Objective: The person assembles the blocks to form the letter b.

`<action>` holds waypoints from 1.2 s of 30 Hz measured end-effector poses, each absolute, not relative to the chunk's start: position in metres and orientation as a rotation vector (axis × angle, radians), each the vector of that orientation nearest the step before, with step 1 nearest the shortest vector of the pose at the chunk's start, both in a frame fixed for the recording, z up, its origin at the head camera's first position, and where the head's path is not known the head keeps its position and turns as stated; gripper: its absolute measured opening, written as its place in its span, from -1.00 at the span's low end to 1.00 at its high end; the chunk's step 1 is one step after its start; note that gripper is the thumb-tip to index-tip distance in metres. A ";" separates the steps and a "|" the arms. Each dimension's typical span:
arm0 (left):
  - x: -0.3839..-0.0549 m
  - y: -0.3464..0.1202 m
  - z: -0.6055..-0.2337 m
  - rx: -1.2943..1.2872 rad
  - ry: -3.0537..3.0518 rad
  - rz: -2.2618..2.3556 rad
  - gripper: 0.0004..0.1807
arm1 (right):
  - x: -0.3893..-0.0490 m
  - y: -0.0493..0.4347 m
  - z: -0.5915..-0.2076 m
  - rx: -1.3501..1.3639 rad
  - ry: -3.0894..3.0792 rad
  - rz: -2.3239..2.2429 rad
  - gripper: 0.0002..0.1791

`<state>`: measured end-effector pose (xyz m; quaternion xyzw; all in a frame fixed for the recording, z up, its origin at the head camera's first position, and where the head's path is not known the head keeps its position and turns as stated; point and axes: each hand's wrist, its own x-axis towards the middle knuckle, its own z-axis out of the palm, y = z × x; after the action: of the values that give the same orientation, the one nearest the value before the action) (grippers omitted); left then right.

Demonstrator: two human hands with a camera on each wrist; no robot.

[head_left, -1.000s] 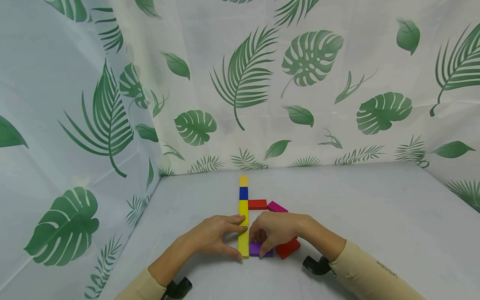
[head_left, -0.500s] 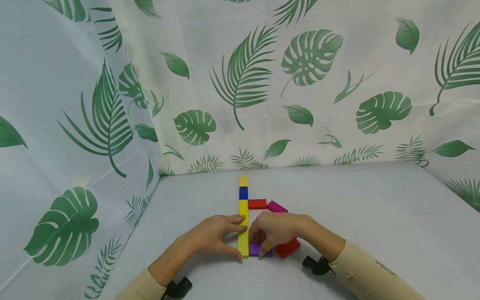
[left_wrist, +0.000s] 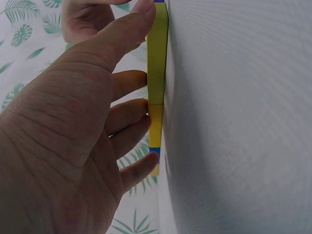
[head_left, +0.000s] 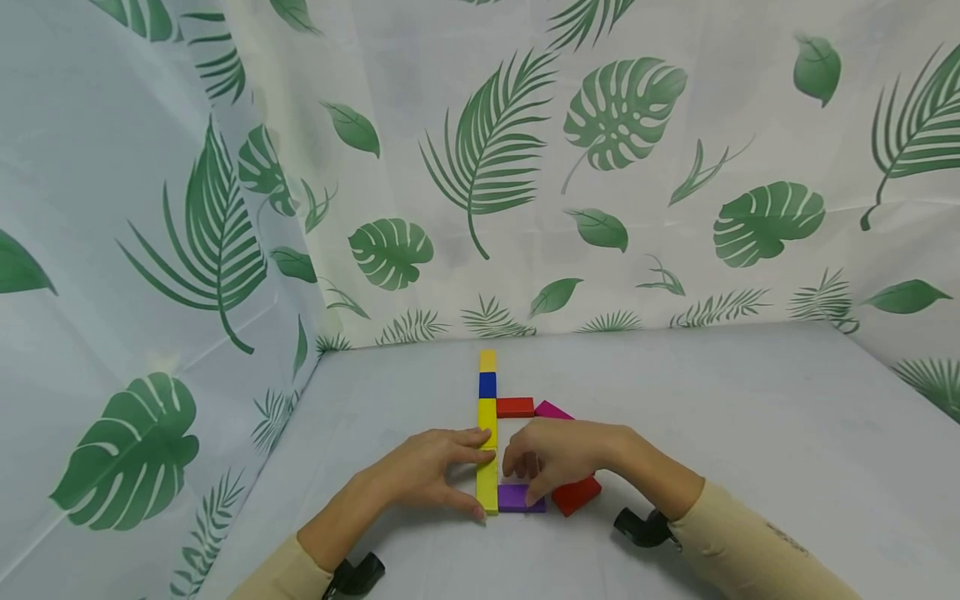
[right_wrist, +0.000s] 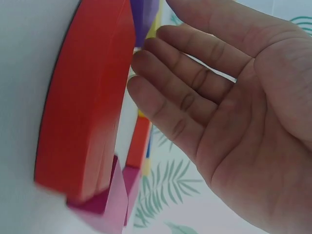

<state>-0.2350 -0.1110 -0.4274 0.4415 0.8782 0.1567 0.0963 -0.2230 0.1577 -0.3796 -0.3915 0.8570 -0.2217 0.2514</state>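
Observation:
A straight row of blocks runs away from the person: a near yellow block [head_left: 487, 492], a second yellow block [head_left: 487, 411], a blue block [head_left: 487, 385] and a far yellow block [head_left: 488, 361]. Along the left side of this row rests my left hand [head_left: 423, 468], its thumb and loosely straight fingers touching the yellow blocks. A purple block [head_left: 512, 498] adjoins the row's near end. Over it hovers my right hand [head_left: 573, 450], thumb tip overlapping the block in the head view. In the right wrist view its fingers [right_wrist: 170, 92] are spread and relaxed, with nothing between them.
To the right of the row, a far red block [head_left: 515, 407], magenta blocks [right_wrist: 109, 204] and a near red block [head_left: 576, 497] curve round towards the purple block. The right hand hides part of this curve. A leaf-patterned curtain [head_left: 525, 167] backs the pale table [head_left: 750, 433].
My right hand has shifted slightly right and its thumb has come off the near edge of the purple block. My left hand and the blocks stay where they were.

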 end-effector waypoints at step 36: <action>-0.236 -0.109 -0.427 1.288 2.602 0.473 -0.09 | -0.217 0.176 -0.367 -0.879 2.359 -0.422 -0.73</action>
<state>-0.2357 -0.1094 -0.4267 0.4357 0.8802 0.1599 0.0997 -0.2170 0.1762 -0.3671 -0.3295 0.8844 -0.1581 0.2905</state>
